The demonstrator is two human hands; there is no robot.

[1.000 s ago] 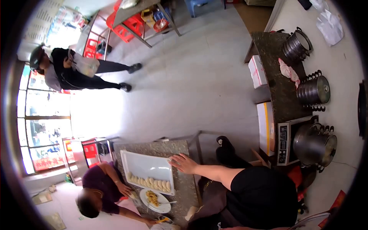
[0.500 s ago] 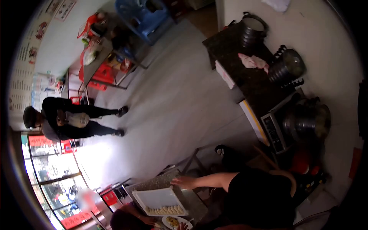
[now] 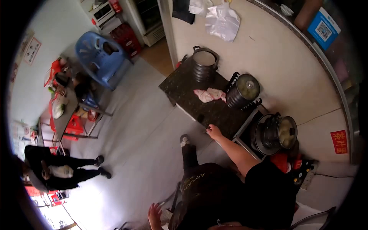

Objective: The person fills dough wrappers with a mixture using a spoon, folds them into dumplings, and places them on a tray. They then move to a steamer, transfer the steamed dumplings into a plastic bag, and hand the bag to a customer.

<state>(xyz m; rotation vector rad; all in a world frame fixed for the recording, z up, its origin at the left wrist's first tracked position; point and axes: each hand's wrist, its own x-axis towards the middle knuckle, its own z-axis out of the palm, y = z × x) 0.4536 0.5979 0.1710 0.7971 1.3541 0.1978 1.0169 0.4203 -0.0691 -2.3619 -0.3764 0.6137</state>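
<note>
My right hand (image 3: pixel 214 132) hangs at the front edge of a dark speckled table (image 3: pixel 184 84), its fingers loosely bent with nothing visible in them. Beyond it on the tabletop lie a crumpled pinkish-white cloth (image 3: pixel 209 95) and dark ribbed pots, one (image 3: pixel 204 63) without a lid and one (image 3: pixel 245 90) under a glass lid. Low in the view my left hand (image 3: pixel 155 214) is raised, fingers apart, and appears to hold nothing. My black-clad body and one shoe (image 3: pixel 185 140) show between the two hands.
Beside the table are another lidded pot (image 3: pixel 281 132) and a scale-like metal unit (image 3: pixel 249 140). A person (image 3: pixel 63 167) in dark clothes stands at the left holding a pale bag. A blue plastic chair (image 3: pixel 101 59) and a cluttered table (image 3: pixel 65 111) stand farther off.
My view has swung toward the dark table. My right hand has left the table with the dumpling tray and is now by the dark table's edge. The tray and plate are out of view.
</note>
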